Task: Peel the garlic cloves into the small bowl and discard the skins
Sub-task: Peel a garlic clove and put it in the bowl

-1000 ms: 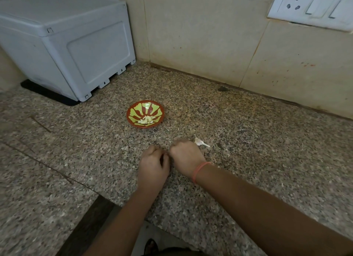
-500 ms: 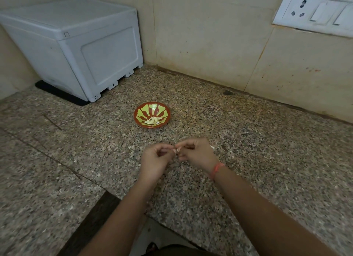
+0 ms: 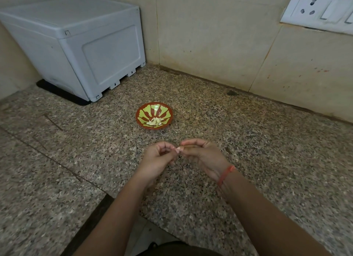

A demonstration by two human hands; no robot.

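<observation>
Pinching 1 garlic clove (image 3: 178,149) between the fingertips of both hands, the person holds it in the air on the near side of the small bowl (image 3: 154,115), close enough that a short forward reach would drop it in. The left hand (image 3: 159,158) has its grip pressed together on the clove's left end, steadying it; the right hand (image 3: 202,154) has its grip pressed on the other end, thumb and forefinger set as if to nick and pull the skin. Judging by that hold, peeling is under way. Whether skin is already coming off is too small to tell.

The bowl sits on the granite worktop (image 3: 248,141), beyond the hands, and holds a little heap of peeled cloves (image 3: 155,121), roughly 4 or 5; they overlap, so the count is uncertain. No loose skins are plainly visible near the bowl against the speckled stone.

Left of and behind the bowl stands 1 white plastic box (image 3: 80,45) against the wall. Right of and above the bowl, 1 switch plate (image 3: 321,11) is fixed to the wall. The right wrist carries 1 orange band (image 3: 226,174).
</observation>
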